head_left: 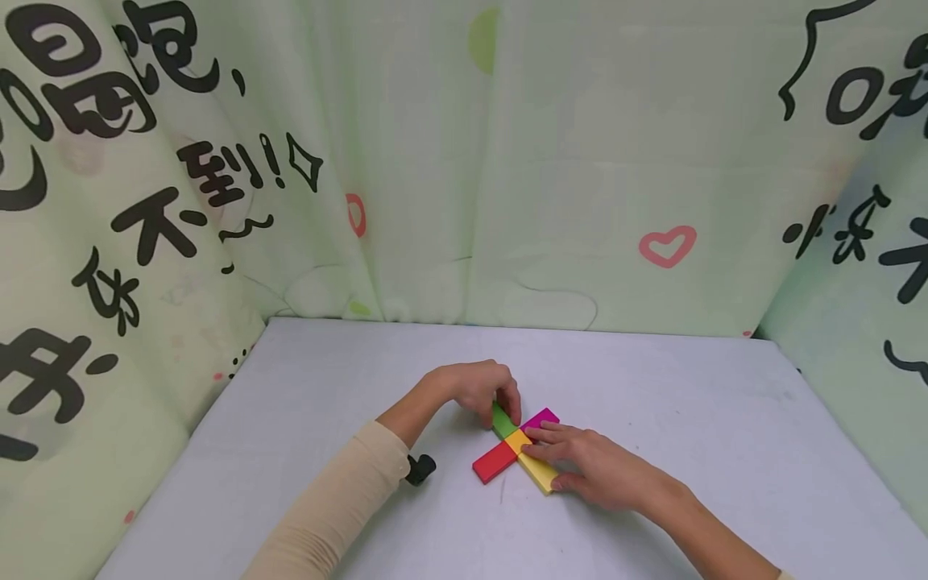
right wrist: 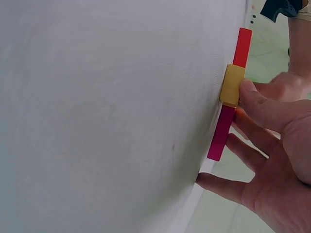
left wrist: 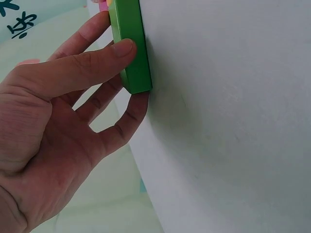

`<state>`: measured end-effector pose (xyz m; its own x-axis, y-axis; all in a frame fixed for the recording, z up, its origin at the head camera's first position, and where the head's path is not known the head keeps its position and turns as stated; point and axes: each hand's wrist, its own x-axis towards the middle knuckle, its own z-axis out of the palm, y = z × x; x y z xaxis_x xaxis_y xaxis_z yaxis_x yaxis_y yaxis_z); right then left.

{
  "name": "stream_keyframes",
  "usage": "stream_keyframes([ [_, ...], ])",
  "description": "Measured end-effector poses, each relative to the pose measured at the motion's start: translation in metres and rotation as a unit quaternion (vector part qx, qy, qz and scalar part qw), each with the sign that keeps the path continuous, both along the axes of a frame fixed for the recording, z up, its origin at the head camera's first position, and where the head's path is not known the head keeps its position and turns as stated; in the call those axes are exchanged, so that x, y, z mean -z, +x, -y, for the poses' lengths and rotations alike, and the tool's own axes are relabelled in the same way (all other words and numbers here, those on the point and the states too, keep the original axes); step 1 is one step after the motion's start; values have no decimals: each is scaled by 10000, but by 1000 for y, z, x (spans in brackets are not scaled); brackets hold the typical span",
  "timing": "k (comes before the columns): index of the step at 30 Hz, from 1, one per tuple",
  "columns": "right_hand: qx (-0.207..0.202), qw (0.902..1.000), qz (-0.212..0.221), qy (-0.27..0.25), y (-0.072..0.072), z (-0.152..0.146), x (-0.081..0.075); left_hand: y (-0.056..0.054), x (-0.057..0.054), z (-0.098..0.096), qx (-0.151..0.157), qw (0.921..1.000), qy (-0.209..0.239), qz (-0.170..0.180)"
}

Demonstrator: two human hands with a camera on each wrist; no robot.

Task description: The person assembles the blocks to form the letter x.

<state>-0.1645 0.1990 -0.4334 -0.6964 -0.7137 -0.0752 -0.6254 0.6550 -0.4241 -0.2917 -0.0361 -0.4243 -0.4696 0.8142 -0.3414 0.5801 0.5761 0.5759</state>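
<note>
Flat coloured blocks lie on the table in a cross. A small orange block (head_left: 518, 440) is at the centre, with a red block (head_left: 495, 461), a magenta block (head_left: 542, 417), a yellow block (head_left: 538, 474) and a green block (head_left: 502, 420) around it. My left hand (head_left: 484, 388) pinches the green block (left wrist: 133, 63), thumb on one side and fingers on the other. Near the yellow block's outer end (right wrist: 232, 85) sits the thumb of my right hand (head_left: 602, 467). Its other fingers reach over the centre and the magenta block (right wrist: 221, 133), partly hiding both.
A white cloth-covered table (head_left: 348, 362) surrounds the blocks. Pale green curtains (head_left: 565, 161) printed with black characters and hearts stand at the back and both sides. A black device (head_left: 420, 469) is on the left wrist.
</note>
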Motion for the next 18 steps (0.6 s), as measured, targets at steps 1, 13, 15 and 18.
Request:
stream_keyframes([
  [1,-5,10000,-15,10,0,0,0,0,0,0,6,10000,6,1],
  [13,-93,9985,-493,235,1,-3,1,-1,2,-2,83,9999,13,-104],
  [15,-163,9978,-594,227,0,-3,2,0,2,-1,41,9999,3,-120],
  [18,-339,9959,-816,192,-1,-4,0,3,0,0,-54,9999,22,-138],
])
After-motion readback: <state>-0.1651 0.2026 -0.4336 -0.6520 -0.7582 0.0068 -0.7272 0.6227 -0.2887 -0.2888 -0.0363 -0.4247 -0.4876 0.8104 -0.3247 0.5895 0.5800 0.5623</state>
